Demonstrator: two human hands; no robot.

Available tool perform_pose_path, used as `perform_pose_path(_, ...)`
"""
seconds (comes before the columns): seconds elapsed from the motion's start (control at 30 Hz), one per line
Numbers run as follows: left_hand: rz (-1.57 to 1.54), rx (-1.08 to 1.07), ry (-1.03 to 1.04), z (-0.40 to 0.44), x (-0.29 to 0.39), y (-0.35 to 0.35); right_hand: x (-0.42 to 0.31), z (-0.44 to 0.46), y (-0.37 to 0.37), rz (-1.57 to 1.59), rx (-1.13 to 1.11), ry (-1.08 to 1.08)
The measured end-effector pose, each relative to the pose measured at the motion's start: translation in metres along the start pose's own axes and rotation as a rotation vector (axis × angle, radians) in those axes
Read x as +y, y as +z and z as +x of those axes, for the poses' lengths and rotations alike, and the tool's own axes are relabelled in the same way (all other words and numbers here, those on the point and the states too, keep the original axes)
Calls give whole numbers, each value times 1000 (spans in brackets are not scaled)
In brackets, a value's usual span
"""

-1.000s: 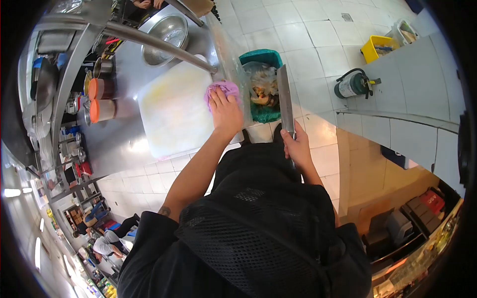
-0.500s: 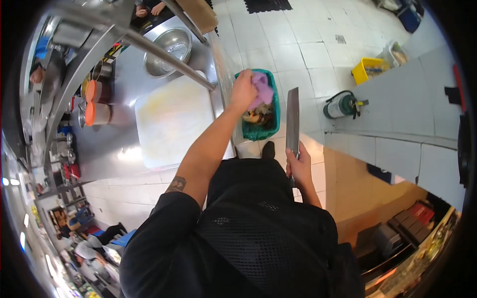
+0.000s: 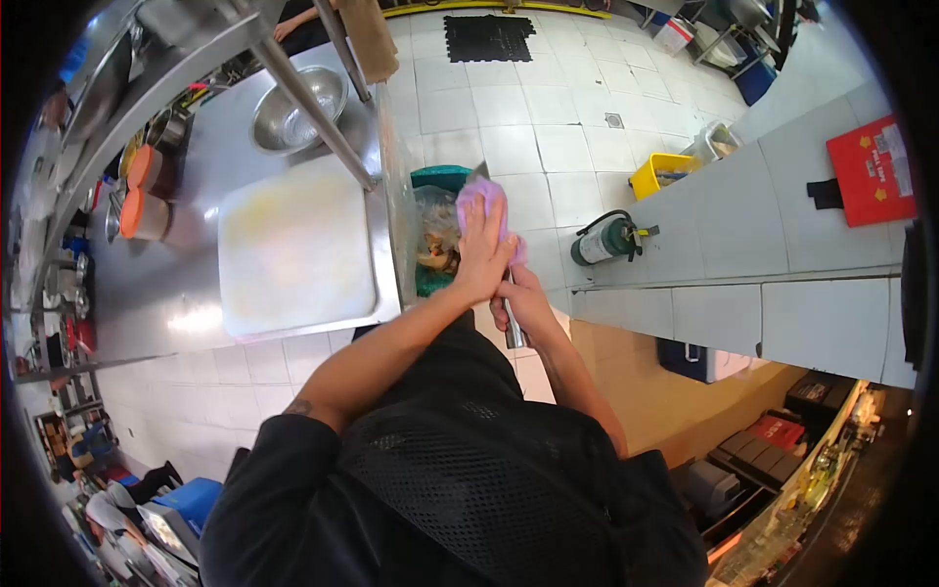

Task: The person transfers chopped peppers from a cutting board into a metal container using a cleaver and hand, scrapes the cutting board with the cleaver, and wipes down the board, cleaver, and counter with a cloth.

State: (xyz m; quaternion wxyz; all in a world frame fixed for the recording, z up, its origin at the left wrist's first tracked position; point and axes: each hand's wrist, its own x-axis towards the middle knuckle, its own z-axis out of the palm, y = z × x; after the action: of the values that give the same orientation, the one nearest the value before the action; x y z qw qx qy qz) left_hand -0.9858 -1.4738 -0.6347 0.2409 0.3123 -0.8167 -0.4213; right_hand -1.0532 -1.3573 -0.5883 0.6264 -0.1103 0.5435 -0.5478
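Observation:
My left hand [image 3: 481, 259] lies with its fingers extended along a pink cloth [image 3: 481, 187], pressing it over the blade of a large knife. Only the blade's tip shows past the cloth's far end. Lower down, my right hand [image 3: 531, 311] is wrapped around the handle of the knife [image 3: 515, 336], whose metal butt sticks out below the fingers. Beneath and just left of the cloth stands a teal bin [image 3: 440, 179] lined with a bag and holding food scraps. My left hand partly covers the bin.
A steel counter [image 3: 186, 293] on the left carries a white cutting board [image 3: 298, 259], a metal bowl [image 3: 293, 122] and orange-lidded containers [image 3: 145, 213]. Shelf posts rise from it. To the right are a fire extinguisher [image 3: 602, 241], a yellow bin [image 3: 648, 178] and a tiled ledge [image 3: 704, 308].
My left hand has brought the pink cloth from above the bin onto the knife blade. My right hand has moved the knife inward to meet it. The view has shifted to the right.

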Motion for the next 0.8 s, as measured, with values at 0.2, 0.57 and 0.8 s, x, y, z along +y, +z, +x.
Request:
perform_pose_path(0.2,-139,288,-10,62,-9,-27,-32,-21,35,-172,-96,-102)
perform_pose_path(0.57,-717,277,-141,145,-42,-110,-64,-91,24,-374,-233,-25)
perform_pose_path(0.8,-1805,10,-437,88,23,-188,-76,-123,18,190,-495,-230)
